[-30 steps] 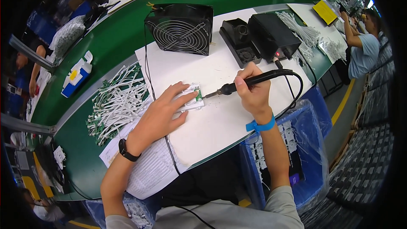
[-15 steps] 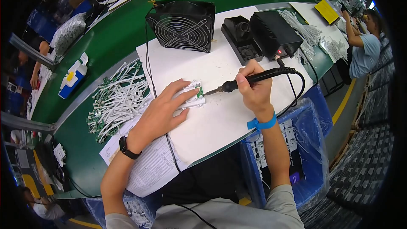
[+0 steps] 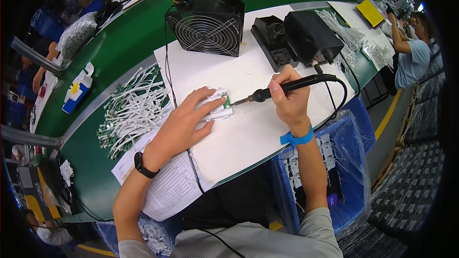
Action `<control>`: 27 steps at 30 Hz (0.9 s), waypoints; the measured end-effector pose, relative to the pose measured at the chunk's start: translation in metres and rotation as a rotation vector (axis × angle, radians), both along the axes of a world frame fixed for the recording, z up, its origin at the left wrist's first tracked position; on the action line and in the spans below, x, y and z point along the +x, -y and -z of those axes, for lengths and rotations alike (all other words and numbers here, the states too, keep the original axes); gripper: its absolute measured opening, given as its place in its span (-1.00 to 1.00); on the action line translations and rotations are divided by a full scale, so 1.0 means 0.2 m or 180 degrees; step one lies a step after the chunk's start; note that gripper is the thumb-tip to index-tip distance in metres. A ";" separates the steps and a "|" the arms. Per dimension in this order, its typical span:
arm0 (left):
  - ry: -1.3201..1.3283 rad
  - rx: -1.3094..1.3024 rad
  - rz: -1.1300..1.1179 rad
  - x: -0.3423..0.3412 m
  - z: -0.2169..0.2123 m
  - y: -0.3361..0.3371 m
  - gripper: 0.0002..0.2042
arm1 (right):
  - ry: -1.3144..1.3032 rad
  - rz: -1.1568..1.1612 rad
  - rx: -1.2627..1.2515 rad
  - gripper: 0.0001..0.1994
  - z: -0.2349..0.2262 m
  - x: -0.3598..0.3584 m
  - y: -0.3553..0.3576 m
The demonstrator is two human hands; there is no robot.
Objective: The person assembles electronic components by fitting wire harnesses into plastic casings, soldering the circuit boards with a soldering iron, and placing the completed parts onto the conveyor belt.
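A small white plastic housing [image 3: 219,113] with a green circuit board [image 3: 226,102] at its right end lies on a white work sheet. My left hand [image 3: 184,120] rests over the housing, the index fingertip on the board and the thumb at the near edge, holding it steady. In my right hand [image 3: 290,96] is a soldering iron [image 3: 262,95], gripped by its black handle like a pen. Its tip meets the right edge of the board or lies just beside it; I cannot tell which. The iron's cable loops right toward a black soldering station [image 3: 313,36].
A black fan [image 3: 208,26] and an iron stand [image 3: 273,43] stand behind. White cables with green boards [image 3: 134,114] are heaped left, beside printed paper [image 3: 172,196]. A lined blue bin [image 3: 351,210] stands lower right. A blue-and-white container [image 3: 78,90] sits on the green belt [image 3: 124,43].
Both hands, the housing and the soldering iron stay almost in place. The blue-and-white container has shifted slightly left and nearer. The station's red light, lit earlier, no longer shows.
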State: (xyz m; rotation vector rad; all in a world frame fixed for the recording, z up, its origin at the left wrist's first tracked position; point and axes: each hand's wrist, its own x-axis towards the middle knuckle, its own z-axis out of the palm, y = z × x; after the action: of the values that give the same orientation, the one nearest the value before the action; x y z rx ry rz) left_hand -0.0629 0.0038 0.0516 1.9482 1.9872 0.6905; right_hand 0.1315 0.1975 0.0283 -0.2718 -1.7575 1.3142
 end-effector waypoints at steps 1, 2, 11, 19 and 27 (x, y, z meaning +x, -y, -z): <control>0.0028 0.0007 -0.0001 0.00 0.00 0.00 -0.46 | -0.0019 0.0049 0.0017 -0.82 0.00 0.00 0.00; 0.0037 0.0008 -0.0004 0.00 0.00 0.00 -0.46 | -0.0044 0.0051 0.0025 -0.82 0.00 0.00 0.00; 0.0054 0.0008 0.0003 0.01 -0.01 -0.01 -0.45 | -0.0001 -0.0036 -0.0070 -0.83 0.00 0.00 0.00; -0.0193 0.0292 -0.0042 0.01 0.04 -0.01 -0.52 | -0.0296 0.0779 -0.0062 -0.88 0.00 -0.01 -0.02; -0.0402 0.1045 -0.0551 0.06 0.13 0.00 -0.64 | -0.0573 0.0314 -0.0330 -0.83 -0.04 0.02 -0.06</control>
State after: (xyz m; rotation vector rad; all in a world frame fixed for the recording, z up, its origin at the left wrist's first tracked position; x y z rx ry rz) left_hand -0.0512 0.0039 0.0260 2.0573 2.2590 1.0165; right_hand 0.1355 0.2095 0.0369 -0.2856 -1.5100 1.3183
